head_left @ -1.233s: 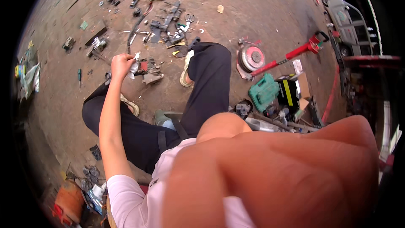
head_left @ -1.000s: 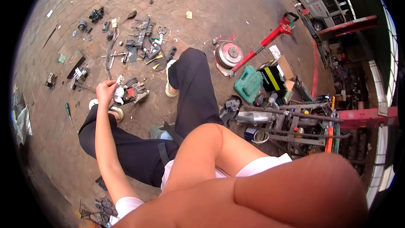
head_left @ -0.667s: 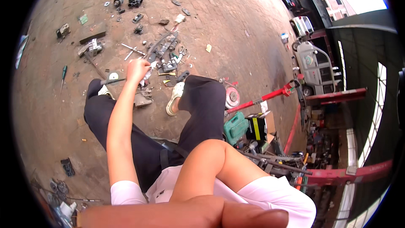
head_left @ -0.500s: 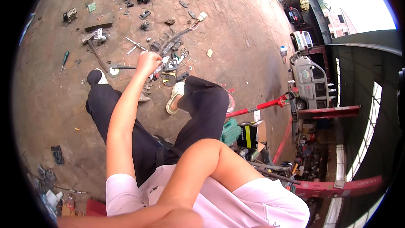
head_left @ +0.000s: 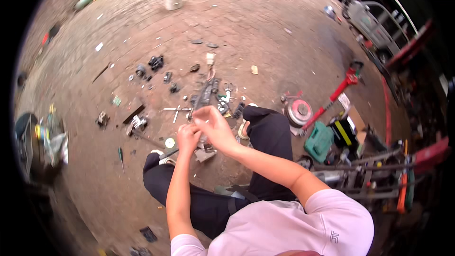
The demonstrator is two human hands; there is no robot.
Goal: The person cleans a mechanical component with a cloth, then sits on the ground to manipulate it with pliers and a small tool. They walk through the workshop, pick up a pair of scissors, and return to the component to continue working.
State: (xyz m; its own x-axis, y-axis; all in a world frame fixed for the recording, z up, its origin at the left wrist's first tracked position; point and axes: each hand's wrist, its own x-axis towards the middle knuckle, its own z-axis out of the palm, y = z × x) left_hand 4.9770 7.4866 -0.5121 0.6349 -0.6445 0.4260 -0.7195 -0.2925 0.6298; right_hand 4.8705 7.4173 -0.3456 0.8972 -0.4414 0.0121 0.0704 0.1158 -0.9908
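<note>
The right hand [head_left: 215, 125] now reaches forward to join the left hand [head_left: 188, 137] between the person's knees; half a second ago only the left arm was stretched toward the parts on the ground, the right arm folded close under the camera. Both hands now work together, which suggests fine two-handed work on one small piece. The left fingers curl shut around something small, too tiny to identify; the right fingers pinch together just above them, at about 1 o'clock from the left hand. A small metal part [head_left: 204, 154] lies on the brick ground [head_left: 265, 23] just below the hands, at 5 o'clock. A scatter of tools [head_left: 208, 92] lies at 12 o'clock, a green case [head_left: 319, 141] well off at 3 o'clock.
</note>
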